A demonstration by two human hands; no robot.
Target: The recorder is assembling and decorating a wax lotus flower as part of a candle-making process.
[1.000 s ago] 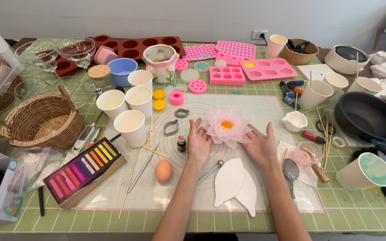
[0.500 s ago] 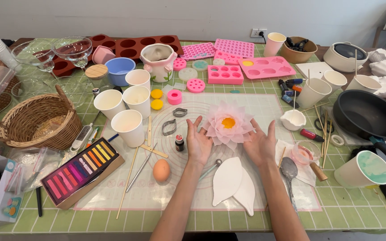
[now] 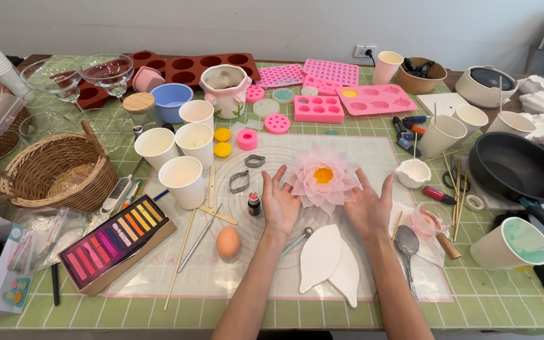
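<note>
Pink lotus flower (image 3: 323, 177) with its yellow centre sits cradled between the left hand (image 3: 279, 204) and right hand (image 3: 368, 208), an open-palmed grip touching its outer petals. Just below the grip, white leaf shapes (image 3: 331, 263) lie on the worktop (image 3: 511, 302). Judging by this, the flower is being presented or positioned; setting it down would call for gentle, even support.

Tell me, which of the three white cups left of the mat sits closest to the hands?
The front paper cup, on the mat's corner, nearest the left hand; the other two stand behind it.
</note>
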